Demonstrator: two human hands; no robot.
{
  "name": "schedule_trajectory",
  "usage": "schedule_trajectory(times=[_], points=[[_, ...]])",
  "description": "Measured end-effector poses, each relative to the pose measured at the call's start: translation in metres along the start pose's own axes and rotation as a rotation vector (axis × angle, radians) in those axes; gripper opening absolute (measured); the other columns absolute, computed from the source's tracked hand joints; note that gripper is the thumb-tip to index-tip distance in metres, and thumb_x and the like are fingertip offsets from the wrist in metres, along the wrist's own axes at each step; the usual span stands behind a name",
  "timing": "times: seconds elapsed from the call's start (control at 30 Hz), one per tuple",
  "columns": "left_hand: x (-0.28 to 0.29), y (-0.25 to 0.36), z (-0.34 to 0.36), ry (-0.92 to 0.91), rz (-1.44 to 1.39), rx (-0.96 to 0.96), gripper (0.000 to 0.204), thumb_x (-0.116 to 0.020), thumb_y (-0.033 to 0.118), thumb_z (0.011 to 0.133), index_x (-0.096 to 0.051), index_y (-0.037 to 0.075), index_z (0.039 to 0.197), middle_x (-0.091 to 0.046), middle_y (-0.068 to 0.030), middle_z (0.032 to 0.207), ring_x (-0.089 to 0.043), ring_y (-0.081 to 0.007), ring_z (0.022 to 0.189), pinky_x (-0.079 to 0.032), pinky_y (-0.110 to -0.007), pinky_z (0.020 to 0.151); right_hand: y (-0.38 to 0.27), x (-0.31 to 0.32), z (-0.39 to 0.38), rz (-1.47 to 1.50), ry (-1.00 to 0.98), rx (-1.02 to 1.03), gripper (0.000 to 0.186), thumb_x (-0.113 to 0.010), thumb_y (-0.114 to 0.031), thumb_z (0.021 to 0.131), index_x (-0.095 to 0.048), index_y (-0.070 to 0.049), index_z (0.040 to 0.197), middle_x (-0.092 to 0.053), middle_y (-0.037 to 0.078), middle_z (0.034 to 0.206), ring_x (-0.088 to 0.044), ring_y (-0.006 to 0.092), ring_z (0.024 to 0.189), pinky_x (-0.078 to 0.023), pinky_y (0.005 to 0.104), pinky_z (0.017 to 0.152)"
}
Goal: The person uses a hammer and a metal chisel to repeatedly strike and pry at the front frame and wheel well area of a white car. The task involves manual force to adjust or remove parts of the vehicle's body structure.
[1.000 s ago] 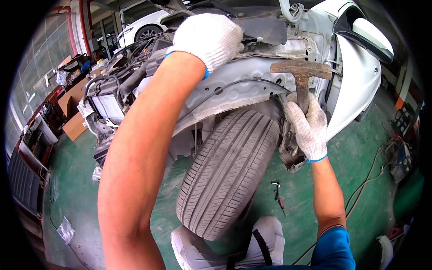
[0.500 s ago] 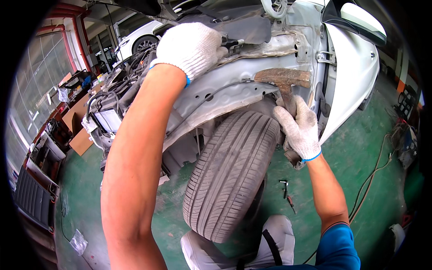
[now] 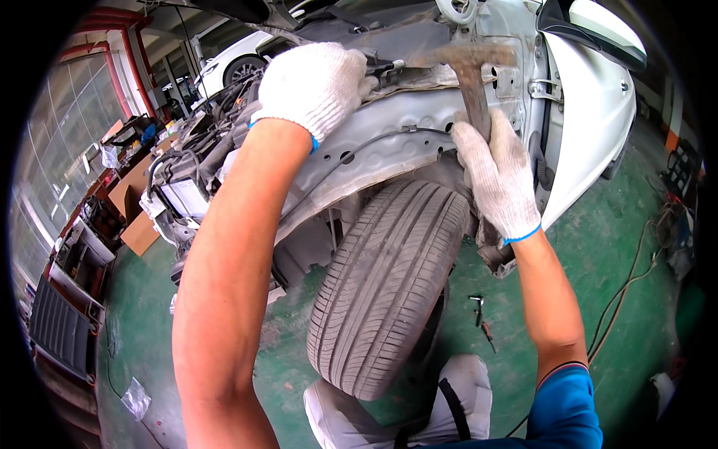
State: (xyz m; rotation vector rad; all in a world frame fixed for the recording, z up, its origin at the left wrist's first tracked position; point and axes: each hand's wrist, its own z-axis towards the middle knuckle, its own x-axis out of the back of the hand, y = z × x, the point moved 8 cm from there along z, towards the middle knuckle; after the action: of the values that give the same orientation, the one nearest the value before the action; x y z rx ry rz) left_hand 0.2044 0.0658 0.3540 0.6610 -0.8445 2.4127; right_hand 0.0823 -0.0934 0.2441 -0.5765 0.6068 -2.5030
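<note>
My left hand [image 3: 310, 90], in a white knit glove, is closed on a small dark tool [image 3: 383, 70] at the top edge of the white inner fender panel [image 3: 389, 116]; most of what it holds is hidden by the fingers. My right hand [image 3: 497, 172], also gloved, grips a rusty T-headed hammer [image 3: 473, 86], whose slightly blurred head is raised near the panel's upper lip, right of the left hand. Below both hands is a car tyre [image 3: 385, 284], under the exposed wheel arch.
The engine bay [image 3: 191, 179] is exposed at left; a white door with mirror [image 3: 591, 127] stands at right. Small tools [image 3: 479, 314] and cables [image 3: 621, 292] lie on the green floor. Cardboard boxes [image 3: 138, 232] and a bench line the left; another white car [image 3: 224, 60] is behind.
My right hand has lifted the hammer upward, toward the panel's top lip, since half a second ago. My left hand shifted left and down earlier, then stayed nearly in place.
</note>
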Motion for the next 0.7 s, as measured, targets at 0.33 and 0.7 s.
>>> schedule_trajectory(times=[0.33, 0.7], points=[[0.000, 0.001, -0.001, 0.030, 0.023, -0.009, 0.040, -0.068, 0.046, 0.098, -0.078, 0.008, 0.093, -0.075, -0.0169, 0.089, -0.075, -0.0371, 0.086, -0.059, -0.050, 0.075, -0.012, -0.026, 0.016, -0.201, -0.026, 0.028, 0.037, -0.064, -0.034, 0.105, -0.053, 0.000, 0.106, -0.066, 0.029, 0.084, -0.069, 0.0502, 0.078, -0.054, 0.0545, 0.066], [-0.005, -0.002, 0.003, -0.057, 0.000, 0.021, 0.040, -0.067, 0.045, 0.099, -0.079, 0.008, 0.098, -0.077, -0.0177, 0.092, -0.076, -0.0377, 0.088, -0.060, -0.050, 0.077, -0.038, -0.010, 0.015, -0.390, 0.076, 0.223, 0.037, -0.068, -0.036, 0.103, -0.062, -0.001, 0.115, -0.068, 0.026, 0.090, -0.071, 0.0422, 0.083, -0.056, 0.0513, 0.075]])
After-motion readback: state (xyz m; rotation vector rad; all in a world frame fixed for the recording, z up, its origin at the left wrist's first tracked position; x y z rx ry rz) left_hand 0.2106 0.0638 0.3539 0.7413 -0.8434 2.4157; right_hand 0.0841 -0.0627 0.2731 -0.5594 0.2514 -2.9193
